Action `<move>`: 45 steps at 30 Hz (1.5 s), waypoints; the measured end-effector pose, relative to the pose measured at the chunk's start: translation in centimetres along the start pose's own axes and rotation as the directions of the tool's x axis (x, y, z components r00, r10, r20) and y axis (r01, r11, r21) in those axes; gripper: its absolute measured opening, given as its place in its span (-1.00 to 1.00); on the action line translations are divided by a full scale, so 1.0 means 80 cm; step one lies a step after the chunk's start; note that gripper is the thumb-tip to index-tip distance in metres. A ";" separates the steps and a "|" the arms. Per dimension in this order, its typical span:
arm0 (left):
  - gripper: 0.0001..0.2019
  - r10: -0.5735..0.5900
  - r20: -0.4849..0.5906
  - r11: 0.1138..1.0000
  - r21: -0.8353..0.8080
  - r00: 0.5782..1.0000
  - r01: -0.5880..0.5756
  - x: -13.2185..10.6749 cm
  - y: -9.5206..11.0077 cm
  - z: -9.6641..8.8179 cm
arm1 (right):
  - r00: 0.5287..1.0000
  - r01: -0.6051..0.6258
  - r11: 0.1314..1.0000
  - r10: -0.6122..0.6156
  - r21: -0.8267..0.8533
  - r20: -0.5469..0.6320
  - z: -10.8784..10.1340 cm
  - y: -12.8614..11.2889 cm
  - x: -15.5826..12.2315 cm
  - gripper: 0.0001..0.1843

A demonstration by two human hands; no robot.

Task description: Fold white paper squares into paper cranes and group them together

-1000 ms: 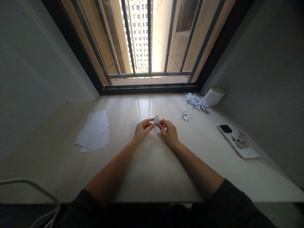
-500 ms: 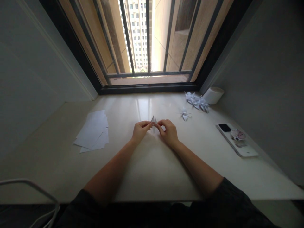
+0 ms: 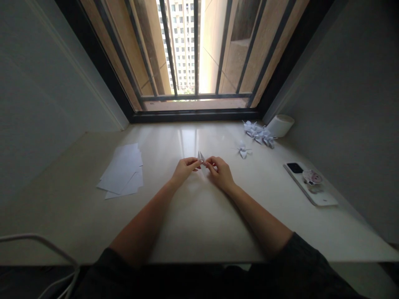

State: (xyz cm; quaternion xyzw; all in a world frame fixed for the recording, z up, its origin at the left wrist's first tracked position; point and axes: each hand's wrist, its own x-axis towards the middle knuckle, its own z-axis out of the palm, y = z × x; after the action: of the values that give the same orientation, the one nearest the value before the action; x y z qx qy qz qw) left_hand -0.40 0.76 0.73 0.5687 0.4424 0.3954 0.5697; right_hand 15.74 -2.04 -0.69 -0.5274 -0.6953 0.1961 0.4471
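Note:
A small folded piece of white paper [image 3: 201,158] is held just above the pale tabletop [image 3: 199,216], between both of my hands. My left hand [image 3: 184,170] pinches its left side with fingers pressed together. My right hand [image 3: 221,173] pinches its right side the same way. Only the upper tip of the paper shows; the rest is hidden by my fingers.
A loose stack of white sheets [image 3: 122,172] lies to the left. One folded paper crane [image 3: 242,151] sits right of my hands, with several more [image 3: 259,134] by a white roll [image 3: 280,125]. A phone [image 3: 310,182] lies at right. A barred window [image 3: 193,62] is ahead.
The folded paper has narrowed and sunk a little between my fingers, and both hands have closed in slightly. Nothing else on the table has moved.

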 end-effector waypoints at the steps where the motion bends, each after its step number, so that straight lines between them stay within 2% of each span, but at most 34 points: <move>1: -0.68 0.001 -0.002 1.000 0.004 1.000 -0.001 -0.001 0.001 0.001 | 1.000 -0.016 1.000 0.016 0.006 -0.011 0.000 0.000 0.000 -0.78; 6: -0.67 0.029 -0.033 0.999 -0.031 0.999 -0.030 0.000 0.000 0.002 | 0.995 -0.090 0.980 0.095 0.176 -0.024 0.000 -0.003 0.002 -0.75; 11: -0.65 -0.019 -0.105 0.981 -0.196 0.994 -0.002 0.007 -0.005 -0.003 | 0.995 -0.063 0.910 0.025 0.409 0.097 -0.002 -0.004 0.005 -0.73; 15: -0.66 -0.040 -0.121 0.957 -0.291 0.992 0.003 0.009 -0.005 -0.005 | 0.983 -0.095 0.881 0.010 0.464 0.181 0.000 0.000 0.005 -0.67; 21: -0.68 -0.044 -0.112 0.960 -0.280 0.993 0.011 0.007 -0.003 -0.003 | 0.983 -0.099 0.856 0.003 0.508 0.185 0.003 0.004 0.005 -0.61; 26: -0.70 -0.049 -0.099 0.956 -0.291 0.994 0.018 0.009 -0.007 -0.006 | 0.970 -0.128 0.812 -0.016 0.569 0.242 0.003 0.003 0.006 -0.65; 32: -0.70 -0.048 -0.097 0.958 -0.286 0.994 0.019 0.009 -0.007 -0.005 | 0.968 -0.133 0.809 -0.019 0.573 0.250 0.001 0.000 0.004 -0.65; 39: -0.67 -0.024 -0.120 0.983 -0.186 0.992 0.002 0.005 -0.003 0.000 | 0.969 -0.173 0.876 0.069 0.450 0.238 0.000 -0.007 0.000 -0.69; 45: -0.66 0.028 -0.109 0.994 -0.106 0.994 -0.040 0.003 -0.005 0.001 | 0.979 -0.149 0.905 0.077 0.399 0.189 0.000 -0.013 -0.001 -0.73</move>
State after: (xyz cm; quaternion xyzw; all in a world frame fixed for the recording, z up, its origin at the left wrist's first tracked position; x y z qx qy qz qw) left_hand -0.25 0.94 0.29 0.5224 0.4407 0.4582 0.5682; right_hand 15.17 -2.49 0.03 -0.4425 -0.6419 0.4077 0.4753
